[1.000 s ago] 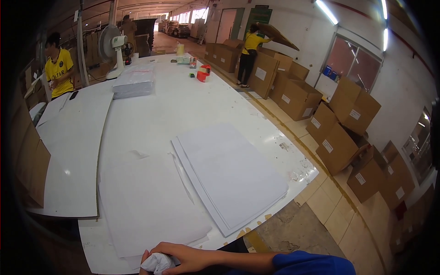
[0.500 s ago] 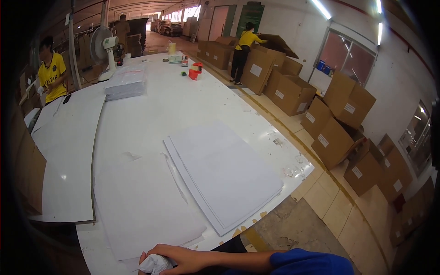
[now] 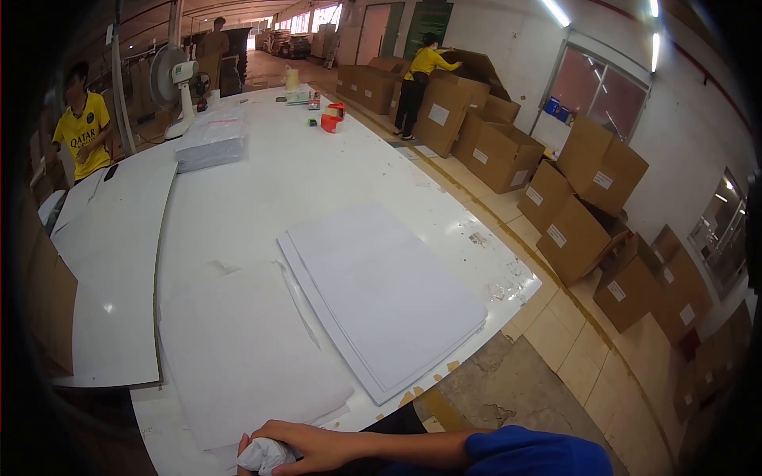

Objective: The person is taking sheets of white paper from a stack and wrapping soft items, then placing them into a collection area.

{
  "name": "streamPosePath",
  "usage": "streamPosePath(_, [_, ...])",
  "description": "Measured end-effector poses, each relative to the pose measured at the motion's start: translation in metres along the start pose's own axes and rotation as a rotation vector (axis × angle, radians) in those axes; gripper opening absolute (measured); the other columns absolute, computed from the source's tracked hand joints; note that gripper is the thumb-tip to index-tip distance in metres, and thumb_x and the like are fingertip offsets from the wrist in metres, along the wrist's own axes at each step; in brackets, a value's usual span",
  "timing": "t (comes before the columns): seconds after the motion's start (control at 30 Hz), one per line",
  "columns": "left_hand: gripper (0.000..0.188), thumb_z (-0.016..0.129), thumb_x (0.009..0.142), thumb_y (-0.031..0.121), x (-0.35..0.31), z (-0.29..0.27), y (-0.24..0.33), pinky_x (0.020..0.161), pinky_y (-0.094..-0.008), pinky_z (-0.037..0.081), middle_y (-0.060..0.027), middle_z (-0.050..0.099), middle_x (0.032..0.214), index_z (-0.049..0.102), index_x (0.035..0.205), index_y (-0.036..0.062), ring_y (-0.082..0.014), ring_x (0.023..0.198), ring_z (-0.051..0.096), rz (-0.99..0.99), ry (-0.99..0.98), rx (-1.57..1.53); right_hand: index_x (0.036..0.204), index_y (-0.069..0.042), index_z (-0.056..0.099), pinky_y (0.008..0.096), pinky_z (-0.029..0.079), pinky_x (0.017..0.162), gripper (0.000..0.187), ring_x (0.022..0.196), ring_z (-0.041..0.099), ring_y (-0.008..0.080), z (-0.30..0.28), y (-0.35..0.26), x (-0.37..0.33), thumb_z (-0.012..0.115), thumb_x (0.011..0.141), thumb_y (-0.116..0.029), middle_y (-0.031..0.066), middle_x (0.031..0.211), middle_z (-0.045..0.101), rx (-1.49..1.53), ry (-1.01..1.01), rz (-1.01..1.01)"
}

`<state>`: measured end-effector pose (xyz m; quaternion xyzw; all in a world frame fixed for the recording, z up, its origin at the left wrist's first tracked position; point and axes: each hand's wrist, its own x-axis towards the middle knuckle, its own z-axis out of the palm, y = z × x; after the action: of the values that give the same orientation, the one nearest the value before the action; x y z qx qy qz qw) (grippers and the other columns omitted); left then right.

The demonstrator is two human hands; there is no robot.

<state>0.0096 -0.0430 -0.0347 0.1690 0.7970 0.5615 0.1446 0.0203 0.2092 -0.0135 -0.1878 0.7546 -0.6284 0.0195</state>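
At the lower edge my right hand (image 3: 313, 447) is closed around a crumpled white wad (image 3: 266, 455), cloth or paper; I cannot tell which. Its bare forearm and blue sleeve come in from the right. My left hand is not seen. Just beyond the right hand lies a thin white sheet (image 3: 238, 349) on the white table (image 3: 262, 190), with a wrinkled edge. Beside it, to the right, is a flat stack of large white sheets (image 3: 381, 293), slightly uneven at its left edge.
Farther along the table are a plastic-wrapped stack (image 3: 213, 143), a red tape dispenser (image 3: 333, 119) and a fan (image 3: 182, 95). A white board (image 3: 119, 270) lies at left. Open cardboard boxes (image 3: 579, 238) line the right wall. Co-workers stand at far left and by the boxes.
The view has shifted slightly. My right hand keeps its hold on the wad, almost unmoved. The co-worker at left has changed arm posture; the one by the boxes still handles a cardboard flap.
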Motion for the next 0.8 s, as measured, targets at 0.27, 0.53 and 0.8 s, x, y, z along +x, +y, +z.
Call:
streamPosePath(0.27, [0.108, 0.102, 0.093, 0.041, -0.001, -0.002, -0.007, 0.131, -0.0474, 0.044, -0.0254, 0.059, 0.171, 0.049, 0.173, -0.0062, -0.0361, 0.156, 0.057, -0.025, -0.003, 0.006, 0.153, 0.0, 0.066, 0.05, 0.056, 0.112, 0.073, 0.13, 0.069, 0.0413, 0.002, 0.0, 0.0, 0.093, 0.097, -0.038, 0.0263, 0.141, 0.071, -0.009, 0.001, 0.006])
streamPosePath(0.53, [0.111, 0.1, 0.093, 0.049, 0.0, -0.002, -0.01, 0.131, -0.047, 0.043, -0.0253, 0.058, 0.172, 0.048, 0.174, -0.0067, -0.0359, 0.157, 0.057, 0.021, -0.008, 0.04, 0.154, 0.0, 0.065, 0.0499, 0.055, 0.114, 0.075, 0.132, 0.069, 0.0414, 0.0, -0.003, -0.001, 0.094, 0.096, -0.037, 0.0261, 0.141, 0.071, 0.002, -0.01, 0.016])
streamPosePath(0.8, [0.114, 0.103, 0.091, 0.045, -0.002, -0.004, 0.006, 0.129, -0.0458, 0.046, -0.0243, 0.06, 0.17, 0.046, 0.175, -0.0069, -0.0334, 0.153, 0.06, -0.003, 0.019, -0.046, 0.158, -0.001, 0.06, 0.0479, 0.051, 0.119, 0.07, 0.137, 0.065, 0.0366, -0.006, 0.002, 0.004, 0.088, 0.102, -0.032, 0.0209, 0.147, 0.065, 0.098, -0.126, -0.023])
